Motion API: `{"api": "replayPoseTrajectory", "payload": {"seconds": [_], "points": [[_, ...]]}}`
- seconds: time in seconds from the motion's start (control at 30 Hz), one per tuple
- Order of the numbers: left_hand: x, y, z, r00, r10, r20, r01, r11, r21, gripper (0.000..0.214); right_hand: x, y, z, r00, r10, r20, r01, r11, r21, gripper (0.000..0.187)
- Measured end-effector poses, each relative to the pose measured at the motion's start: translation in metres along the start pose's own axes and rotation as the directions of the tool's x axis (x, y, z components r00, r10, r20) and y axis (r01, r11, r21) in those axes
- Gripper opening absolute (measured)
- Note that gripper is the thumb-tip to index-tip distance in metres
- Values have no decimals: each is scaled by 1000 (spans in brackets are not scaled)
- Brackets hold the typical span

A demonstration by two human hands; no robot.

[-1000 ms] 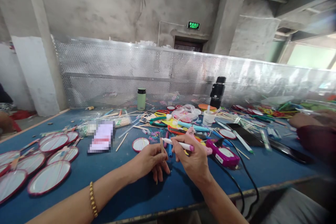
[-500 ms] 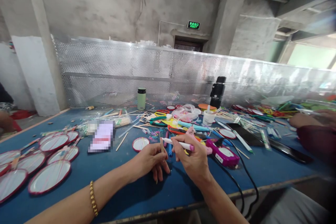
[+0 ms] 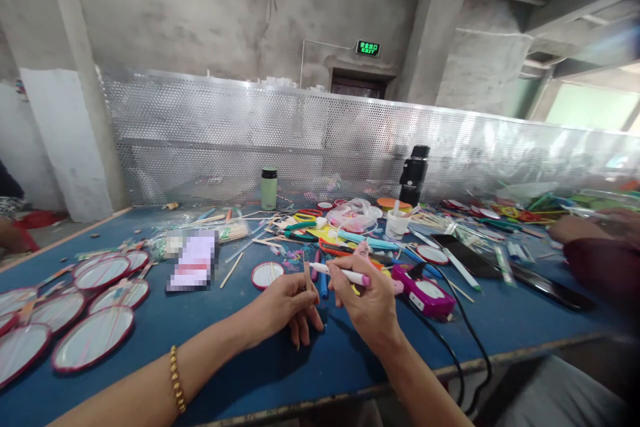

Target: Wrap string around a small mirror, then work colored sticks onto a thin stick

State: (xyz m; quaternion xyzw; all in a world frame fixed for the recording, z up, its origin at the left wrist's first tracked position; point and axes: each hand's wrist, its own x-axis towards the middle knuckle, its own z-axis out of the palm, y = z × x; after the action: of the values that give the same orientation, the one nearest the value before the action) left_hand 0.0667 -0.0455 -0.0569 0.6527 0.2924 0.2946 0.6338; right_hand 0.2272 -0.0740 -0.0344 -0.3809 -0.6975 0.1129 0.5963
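Observation:
Between its thumb and fingers, my left hand (image 3: 287, 303) pinches a thin wooden stick (image 3: 307, 276) upright above the blue table. My right hand (image 3: 365, 303) is closed around a white marker pen (image 3: 347, 273) with a pink end, held like a writing tool. The marker's tip points left and is close to the stick; whether they touch I cannot tell. A small round white disc with a red rim (image 3: 267, 275) lies just beyond my left hand. Blue pens (image 3: 324, 285) and small coloured clips (image 3: 297, 257) lie behind the stick.
Several red-rimmed round paddles (image 3: 94, 339) lie at left beside a phone (image 3: 194, 261). A purple box (image 3: 424, 291) with black cables sits right of my right hand. Bottles (image 3: 269, 189), a white cup (image 3: 397, 225) and a black phone (image 3: 467, 255) stand or lie farther back. Another person's sleeve (image 3: 600, 273) is at right.
Both hands, the stick and the marker keep nearly the same positions. The whole view has shifted very slightly.

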Motion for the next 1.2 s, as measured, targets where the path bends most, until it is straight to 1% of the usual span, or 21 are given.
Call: {"api": "replayPoseTrajectory", "payload": {"seconds": [0.27,0.4,0.57,0.77,0.9,1.07,1.2], "points": [[0,1,0,1000,-5,-1,5,1000,-2,31,-1,3,0,1000,-13,-4,14,1000,11,10],[-1,2,1,1000,-7,-5,7,1000,0,31,0,2,0,1000,-15,8,15,1000,-9,10],[-1,0,0,1000,-2,0,2,1000,-7,31,0,3,0,1000,-19,-19,20,1000,15,10],[1,-2,-1,1000,6,8,-6,1000,-7,30,-1,2,0,1000,-20,13,20,1000,-5,10],[1,-2,-1,1000,0,6,0,1000,-3,29,-1,2,0,1000,-22,-6,22,1000,-22,11],[0,1,0,1000,-8,1,8,1000,5,30,-1,4,0,999,-37,-21,37,999,-4,10],[0,2,0,1000,-9,5,9,1000,5,31,-1,3,0,999,-35,-13,35,999,-28,9]]}}
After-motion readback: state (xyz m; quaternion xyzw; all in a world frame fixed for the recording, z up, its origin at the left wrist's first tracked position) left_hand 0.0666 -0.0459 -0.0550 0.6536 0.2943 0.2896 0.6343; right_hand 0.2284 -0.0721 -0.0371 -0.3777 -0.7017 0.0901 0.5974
